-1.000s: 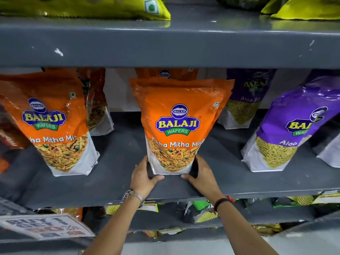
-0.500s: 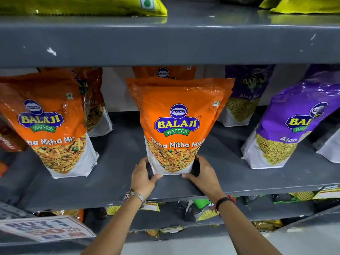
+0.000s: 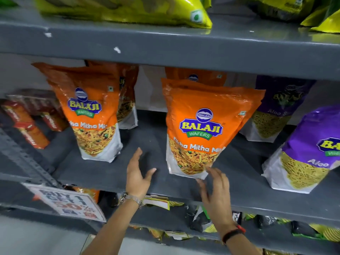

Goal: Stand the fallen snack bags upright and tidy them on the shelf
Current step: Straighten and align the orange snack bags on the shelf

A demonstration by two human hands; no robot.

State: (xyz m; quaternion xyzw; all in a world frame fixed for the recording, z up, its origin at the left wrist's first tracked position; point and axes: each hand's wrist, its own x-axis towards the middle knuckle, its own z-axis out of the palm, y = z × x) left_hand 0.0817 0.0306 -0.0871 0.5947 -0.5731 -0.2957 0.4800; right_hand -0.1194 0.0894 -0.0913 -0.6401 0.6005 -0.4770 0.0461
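The middle orange snack bag (image 3: 204, 129) stands upright near the shelf's (image 3: 103, 173) front edge. It looks light, soft and slick, best taken at its lower side seams. The left hand (image 3: 137, 178) hovers beside it, fingers spread, holding nothing. The right hand (image 3: 216, 192), blurred, is open at the bag's bottom corner. Another orange bag (image 3: 92, 115) stands leftward, a purple bag (image 3: 309, 151) near the right end; neither blocks.

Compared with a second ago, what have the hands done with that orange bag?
Both let go. The left hand has drawn left, off the middle orange bag; the right hand has opened, blurred, by its lower corner. The bag stays upright on the shelf; neighbouring bags look unmoved.
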